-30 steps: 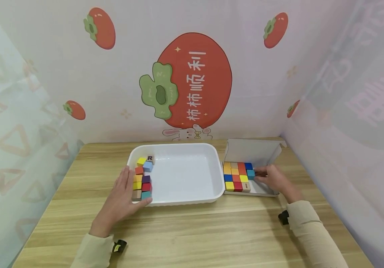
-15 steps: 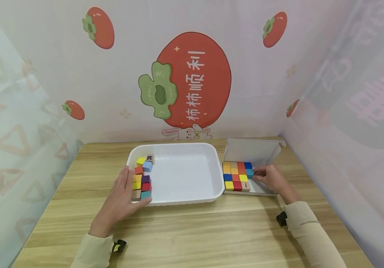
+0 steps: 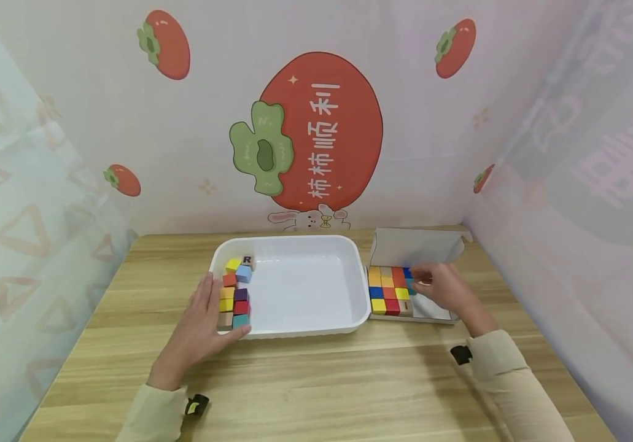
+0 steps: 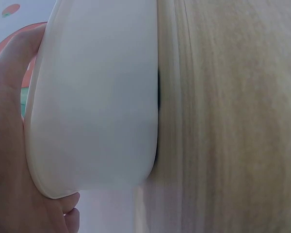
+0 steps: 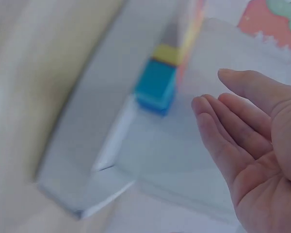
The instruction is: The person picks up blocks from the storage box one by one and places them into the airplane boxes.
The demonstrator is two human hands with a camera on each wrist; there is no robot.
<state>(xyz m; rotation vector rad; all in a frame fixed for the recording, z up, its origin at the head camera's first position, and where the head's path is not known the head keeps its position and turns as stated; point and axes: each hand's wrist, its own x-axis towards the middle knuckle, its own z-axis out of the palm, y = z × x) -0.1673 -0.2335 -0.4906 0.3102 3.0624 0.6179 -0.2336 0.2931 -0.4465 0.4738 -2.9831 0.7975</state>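
On the wooden table (image 3: 316,368), at about 10 o'clock from the near edge, the left hand (image 3: 197,328) lies against the near left corner of the white tray (image 3: 305,288). Its fingers are straight along the left rim and the thumb touches the front rim, so it presses the tray and grips nothing; the left wrist view shows the palm (image 4: 9,145) flat on the tray's outer wall (image 4: 92,107). Inside this corner stand the loose blocks (image 3: 234,294), packed close to the left wall; from 12 to 5 o'clock the tray floor is bare.

At 2 o'clock, touching the tray's right rim, sits the cardboard box (image 3: 421,248) with its lid standing up at the back. The packed blocks (image 3: 388,290) fill its left part. The right hand (image 3: 443,288) rests over the free right part, fingers relaxed and slightly apart, holding nothing. The teal block (image 5: 156,86) stands at the outer edge of the rows, just beside the fingertips (image 5: 203,104); I cannot tell if they touch.
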